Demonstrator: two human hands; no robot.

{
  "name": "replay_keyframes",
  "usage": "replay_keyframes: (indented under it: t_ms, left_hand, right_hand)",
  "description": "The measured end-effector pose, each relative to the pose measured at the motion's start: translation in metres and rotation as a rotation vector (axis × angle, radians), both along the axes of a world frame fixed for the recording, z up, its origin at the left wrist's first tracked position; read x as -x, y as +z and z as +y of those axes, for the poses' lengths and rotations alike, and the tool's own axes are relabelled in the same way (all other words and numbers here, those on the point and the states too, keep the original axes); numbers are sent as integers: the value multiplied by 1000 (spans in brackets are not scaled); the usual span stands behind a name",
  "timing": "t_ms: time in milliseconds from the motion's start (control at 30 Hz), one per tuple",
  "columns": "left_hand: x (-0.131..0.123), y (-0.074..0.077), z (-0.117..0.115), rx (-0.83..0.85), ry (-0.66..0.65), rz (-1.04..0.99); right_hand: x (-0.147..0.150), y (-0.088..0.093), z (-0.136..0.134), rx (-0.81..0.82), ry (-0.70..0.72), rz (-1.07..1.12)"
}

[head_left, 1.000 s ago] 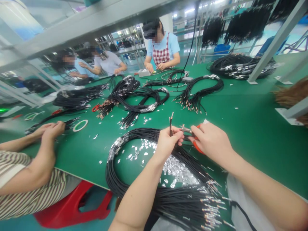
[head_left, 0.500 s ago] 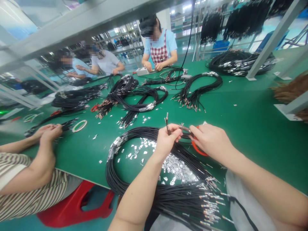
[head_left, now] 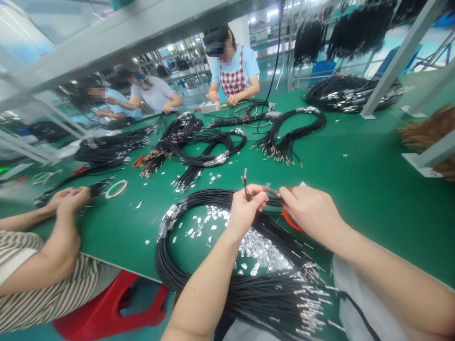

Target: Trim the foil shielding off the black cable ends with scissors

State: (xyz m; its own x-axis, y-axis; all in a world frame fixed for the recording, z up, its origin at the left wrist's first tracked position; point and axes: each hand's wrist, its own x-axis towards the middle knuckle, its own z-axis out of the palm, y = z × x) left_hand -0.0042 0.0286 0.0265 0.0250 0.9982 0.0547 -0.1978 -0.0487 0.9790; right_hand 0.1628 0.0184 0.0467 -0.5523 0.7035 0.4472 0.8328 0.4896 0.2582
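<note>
My left hand (head_left: 247, 207) pinches a black cable end (head_left: 245, 185) with bare copper strands showing at its tip. My right hand (head_left: 311, 210) is closed on orange-handled pliers (head_left: 289, 219), whose metal jaws (head_left: 272, 191) reach toward the cable end without clearly touching it. Below both hands lies a large coil of black cables (head_left: 199, 196) with metal terminals at its ends (head_left: 309, 303). Silver foil scraps (head_left: 261, 251) are scattered inside the coil.
The green workbench (head_left: 362, 199) holds several more black cable bundles (head_left: 287, 130). A co-worker's striped sleeve and hands (head_left: 69, 199) are at the left, near a tape ring (head_left: 116, 189). A red stool (head_left: 106, 308) stands below. Other people work across the table, under a metal shelf beam (head_left: 117, 33).
The view has drifted slightly left and up. The cable end in my left hand tilts more than it did one second ago, and my hands have moved slightly closer together.
</note>
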Motion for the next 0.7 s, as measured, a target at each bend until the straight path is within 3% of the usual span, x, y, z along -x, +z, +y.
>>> replay_keyframes:
  t_ms: [233, 367, 500, 600, 700]
  left_hand:
    - [-2, -1, 1, 32, 19, -18]
    - [-1, 6, 1, 47, 55, -71]
    - [2, 11, 0, 67, 40, -110]
    - [2, 9, -1, 68, -55, -59]
    - [-1, 6, -2, 63, -105, 27]
  right_hand:
    - [3, -3, 0, 9, -20, 8]
    - [-1, -4, 4, 67, 60, 159]
    - [-5, 1, 7, 252, 159, 639]
    - [-2, 2, 12, 491, 175, 1100]
    - [4, -4, 17, 706, 260, 1415]
